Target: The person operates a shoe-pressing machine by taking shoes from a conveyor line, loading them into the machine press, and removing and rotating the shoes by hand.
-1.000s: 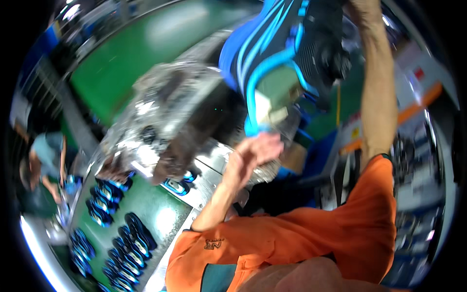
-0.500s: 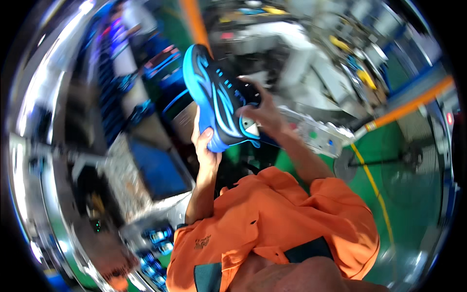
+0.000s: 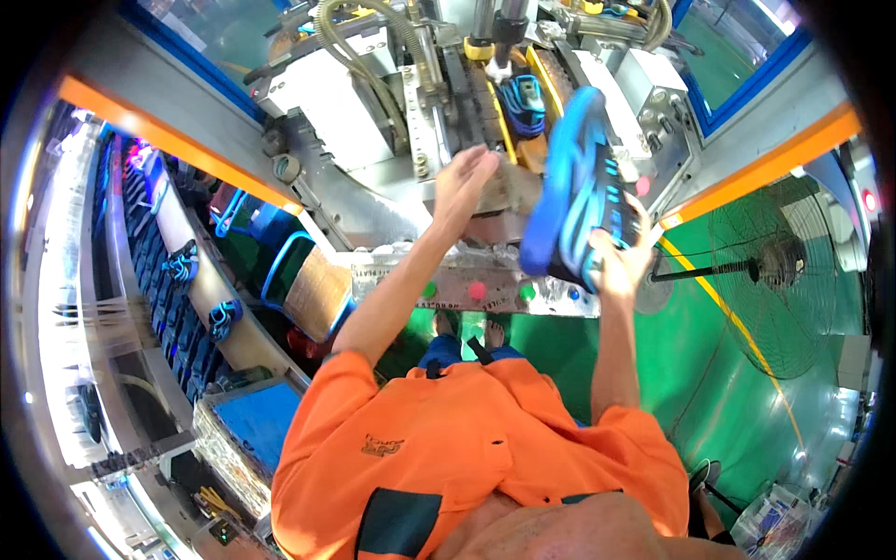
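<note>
Blue shoe [image 3: 579, 187] held up in front of the grey machine [image 3: 392, 103].
Right hand [image 3: 621, 257] grips the shoe from below, fingers closed on its lower end. Left hand [image 3: 464, 182] open, empty, raised just left of the shoe, over the machine's metal bed.

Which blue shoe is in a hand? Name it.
The large blue shoe with light-blue stripes, gripped by the right hand before the grey machine. The others sit in the machine or on the left conveyor, untouched.
</note>
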`<state>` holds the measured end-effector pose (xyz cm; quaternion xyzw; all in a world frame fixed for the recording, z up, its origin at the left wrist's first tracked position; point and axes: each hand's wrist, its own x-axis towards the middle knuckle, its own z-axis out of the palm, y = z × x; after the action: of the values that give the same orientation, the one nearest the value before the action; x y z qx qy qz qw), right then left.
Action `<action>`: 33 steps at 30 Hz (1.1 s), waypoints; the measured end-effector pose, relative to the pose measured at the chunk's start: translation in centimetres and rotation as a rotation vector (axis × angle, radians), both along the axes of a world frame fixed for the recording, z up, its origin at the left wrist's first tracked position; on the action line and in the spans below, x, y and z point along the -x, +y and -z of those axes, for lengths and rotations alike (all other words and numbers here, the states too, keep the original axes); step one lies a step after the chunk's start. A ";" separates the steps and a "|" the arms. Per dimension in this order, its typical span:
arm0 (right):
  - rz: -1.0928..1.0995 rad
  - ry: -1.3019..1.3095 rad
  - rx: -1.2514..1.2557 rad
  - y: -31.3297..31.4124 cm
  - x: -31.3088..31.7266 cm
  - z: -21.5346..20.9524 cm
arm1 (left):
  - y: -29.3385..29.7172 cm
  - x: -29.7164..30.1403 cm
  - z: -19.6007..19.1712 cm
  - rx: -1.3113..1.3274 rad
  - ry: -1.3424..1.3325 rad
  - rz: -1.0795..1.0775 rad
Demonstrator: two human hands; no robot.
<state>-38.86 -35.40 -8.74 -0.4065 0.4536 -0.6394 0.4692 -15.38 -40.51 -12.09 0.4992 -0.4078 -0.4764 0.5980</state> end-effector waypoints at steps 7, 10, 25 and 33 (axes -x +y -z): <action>0.378 0.432 0.096 1.0 3.7 -2.1 | -19.9 -0.4 6.6 -0.228 -0.880 -0.282; 0.438 0.507 0.036 1.5 3.1 -2.9 | -21.8 -2.0 8.2 -0.211 -0.943 -0.390; -0.293 1.335 -0.314 -34.1 -17.8 -1.0 | 12.1 -18.2 -5.0 -0.364 0.298 -0.201; -0.123 1.523 -0.169 -32.1 -26.3 7.8 | 30.7 -18.7 -6.7 -0.115 0.072 -0.914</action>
<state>-12.59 -67.47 -16.52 -0.7221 0.6754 -0.1189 0.0915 3.36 -9.84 -5.38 0.6432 -0.0978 -0.2027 0.7319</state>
